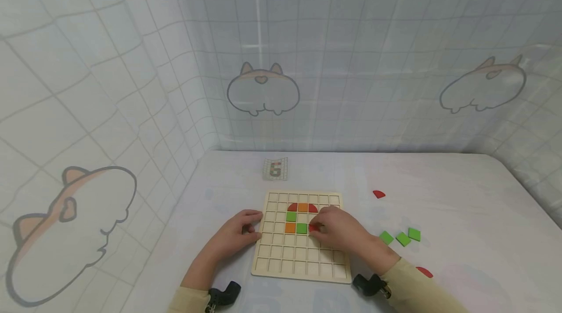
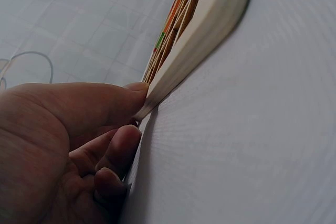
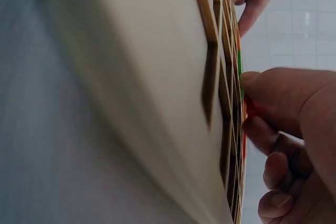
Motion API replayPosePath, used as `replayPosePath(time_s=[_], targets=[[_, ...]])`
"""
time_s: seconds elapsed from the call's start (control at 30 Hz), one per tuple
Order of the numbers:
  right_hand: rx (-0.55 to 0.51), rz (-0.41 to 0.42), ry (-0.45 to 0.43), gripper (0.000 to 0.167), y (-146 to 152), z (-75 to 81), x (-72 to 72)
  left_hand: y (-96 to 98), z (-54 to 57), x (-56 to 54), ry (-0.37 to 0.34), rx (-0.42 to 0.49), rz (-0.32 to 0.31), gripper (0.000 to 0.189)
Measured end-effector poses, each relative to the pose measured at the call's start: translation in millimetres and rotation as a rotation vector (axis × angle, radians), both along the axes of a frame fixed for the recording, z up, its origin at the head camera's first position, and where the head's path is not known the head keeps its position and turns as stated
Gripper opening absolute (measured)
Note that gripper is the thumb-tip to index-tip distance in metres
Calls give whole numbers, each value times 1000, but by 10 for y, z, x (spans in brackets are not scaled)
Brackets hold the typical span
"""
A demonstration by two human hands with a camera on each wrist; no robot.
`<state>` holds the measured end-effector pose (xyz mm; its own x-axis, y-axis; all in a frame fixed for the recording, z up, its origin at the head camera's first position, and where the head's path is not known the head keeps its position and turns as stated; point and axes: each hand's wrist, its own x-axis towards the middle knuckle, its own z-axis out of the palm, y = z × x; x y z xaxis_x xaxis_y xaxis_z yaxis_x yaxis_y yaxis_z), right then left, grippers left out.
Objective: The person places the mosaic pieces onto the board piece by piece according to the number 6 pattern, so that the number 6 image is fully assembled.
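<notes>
A square wooden grid board (image 1: 303,274) lies on the table. Set in its cells are orange squares (image 1: 290,227), green squares (image 1: 301,228) and two red quarter-round pieces (image 1: 292,207). My right hand (image 1: 335,227) pinches a red piece (image 3: 251,108) between thumb and fingertips, right at the cell beside a green square; its shape is mostly covered. My left hand (image 1: 239,230) rests against the board's left edge, with thumb and fingertips touching the rim. In the left wrist view the thumb (image 2: 126,95) lies at the board's edge, the other fingers loosely bent below it.
Three loose green squares (image 1: 403,239) lie right of the board. One red piece (image 1: 379,194) is farther back, and another red piece (image 1: 424,272) is partly behind the right sleeve. Behind the board lies a small patterned card (image 1: 275,169). Patterned curtains surround the table.
</notes>
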<state>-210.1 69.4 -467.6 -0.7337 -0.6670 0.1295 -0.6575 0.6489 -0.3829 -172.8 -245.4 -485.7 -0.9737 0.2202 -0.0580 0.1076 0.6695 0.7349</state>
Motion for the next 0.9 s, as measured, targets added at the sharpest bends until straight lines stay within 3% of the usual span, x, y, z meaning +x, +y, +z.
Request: replayPosePath(time_s=[0.63,0.9], targets=[[-33,-95,-107,13,-86,1,19,17,19,6,-1,-13,12,54],[-41,-115,-113,12,-98,3,29,25,15,6,7,-26,21,54]])
